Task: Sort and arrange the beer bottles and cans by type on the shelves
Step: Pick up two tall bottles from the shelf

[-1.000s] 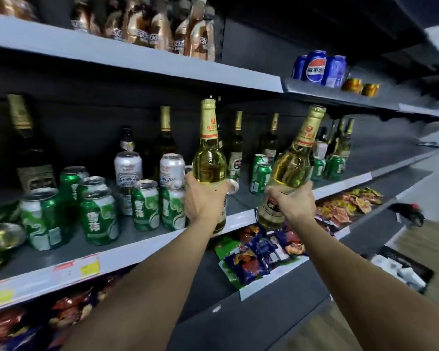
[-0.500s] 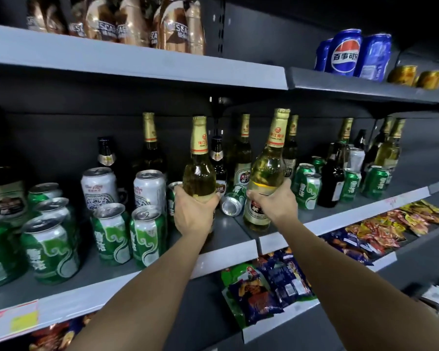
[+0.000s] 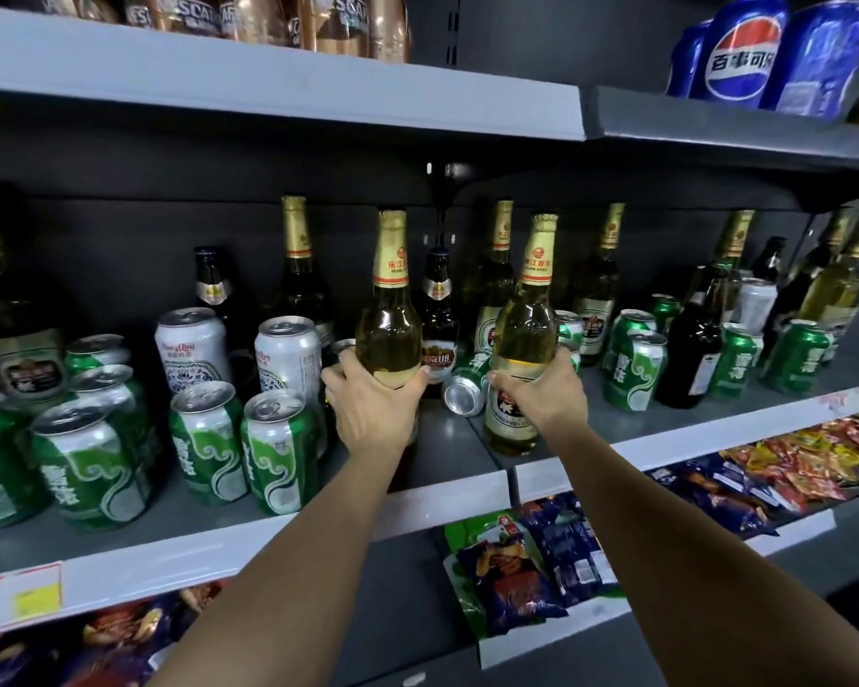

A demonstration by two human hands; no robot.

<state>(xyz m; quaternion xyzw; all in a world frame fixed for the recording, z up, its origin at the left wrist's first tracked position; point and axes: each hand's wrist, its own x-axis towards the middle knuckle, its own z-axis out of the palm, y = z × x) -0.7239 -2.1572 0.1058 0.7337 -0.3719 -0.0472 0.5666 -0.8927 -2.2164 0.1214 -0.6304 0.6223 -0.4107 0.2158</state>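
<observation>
I am in a shop: grey shelves [image 3: 279,96] with price strips carry beer cans [image 3: 279,453], bottles [image 3: 593,290] and snack packets [image 3: 512,582].

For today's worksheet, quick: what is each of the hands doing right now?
Left hand: grips a gold-capped beer bottle.
Right hand: grips a second gold-capped bottle, tilted slightly.

"U8" – dark bottle [image 3: 437,334]; "百事可乐" – blue can [image 3: 742,52].

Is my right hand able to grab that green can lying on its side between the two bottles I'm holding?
Probably not yet. The right hand grips a gold-foil beer bottle, so it isn't free. The tipped green can lies just left of it on the shelf, with nothing in front.
</observation>
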